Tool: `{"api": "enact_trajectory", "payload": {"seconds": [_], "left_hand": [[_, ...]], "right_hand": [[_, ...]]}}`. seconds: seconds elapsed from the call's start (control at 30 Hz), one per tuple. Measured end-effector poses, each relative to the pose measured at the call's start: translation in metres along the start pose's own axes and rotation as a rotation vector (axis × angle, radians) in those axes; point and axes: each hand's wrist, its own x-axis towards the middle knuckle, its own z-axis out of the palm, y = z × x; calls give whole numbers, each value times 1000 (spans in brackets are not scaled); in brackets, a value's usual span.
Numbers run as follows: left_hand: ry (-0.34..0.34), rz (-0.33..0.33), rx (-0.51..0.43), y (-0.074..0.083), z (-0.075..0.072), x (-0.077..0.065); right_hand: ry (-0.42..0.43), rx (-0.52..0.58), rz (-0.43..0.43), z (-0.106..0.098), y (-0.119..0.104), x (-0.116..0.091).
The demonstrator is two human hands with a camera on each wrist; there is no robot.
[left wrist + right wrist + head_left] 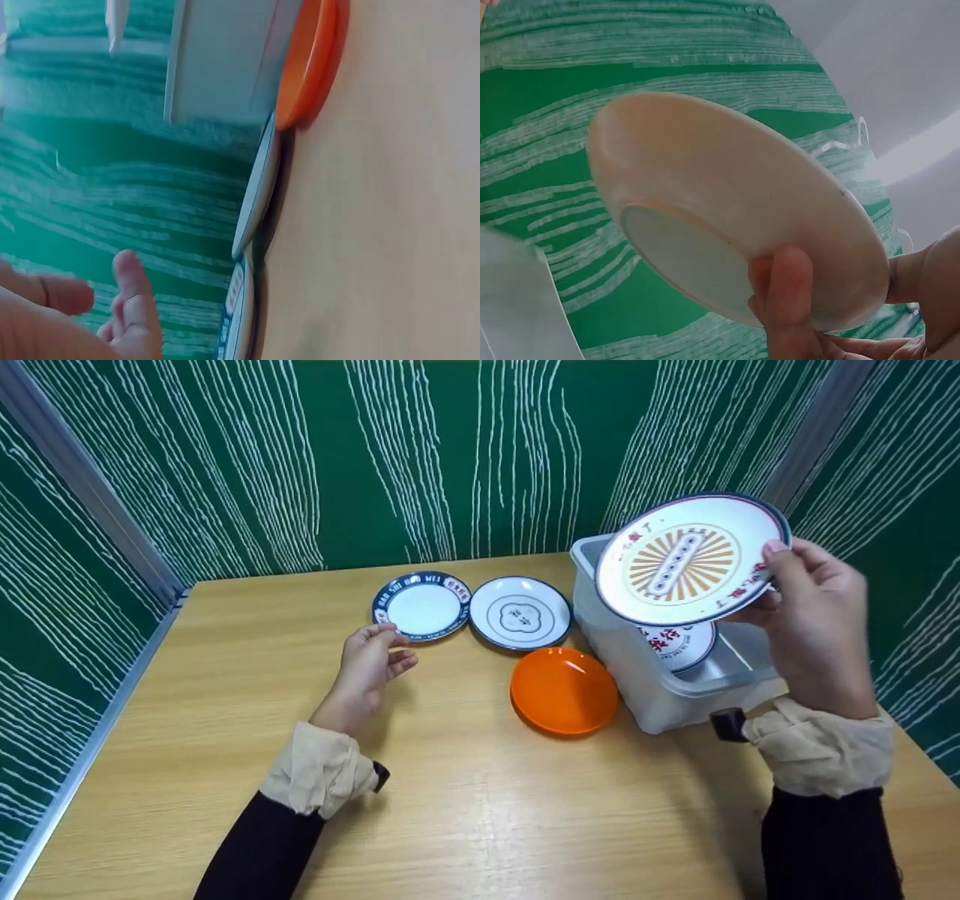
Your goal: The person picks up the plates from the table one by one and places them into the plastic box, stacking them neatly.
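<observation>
My right hand point(821, 615) grips a white plate point(694, 556) with an orange sunburst pattern by its right rim, holding it tilted above the bin. The thumb lies on its face, and fingers press its underside point(690, 172) in the right wrist view. My left hand point(367, 671) hovers near a plate with a dark lettered rim point(424, 609), fingers loosely bent and nothing held. Beside that lies a white plate with a cloud-shaped emblem point(520, 613). An orange plate point(564, 691) sits nearer the front. Inside the bin is another plate with red characters point(686, 649).
The translucent plastic bin point(660, 709) stands at the right of the wooden table point(465, 810). Green panels point(510, 457) with white streaks rise along the back and both sides. Dark straps circle both wrists over beige cuffs.
</observation>
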Motion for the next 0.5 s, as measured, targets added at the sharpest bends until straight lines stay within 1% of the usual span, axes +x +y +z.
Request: {"api": "enact_trajectory", "payload": {"seconds": [0.13,0.2,0.4,0.5], "left_hand": [[-6,-13,-5,3,-3,12],[5,-18,11,4,-4,18],[52,-64,83,7,-11,40],[93,-91,93,9,-17,50]], "right_hand": [[24,-39,0,-9,0,4],[39,-54,16,-13,0,6],[104,-123,76,-27,0,11],[128,-153,95,-34,1,14]]}}
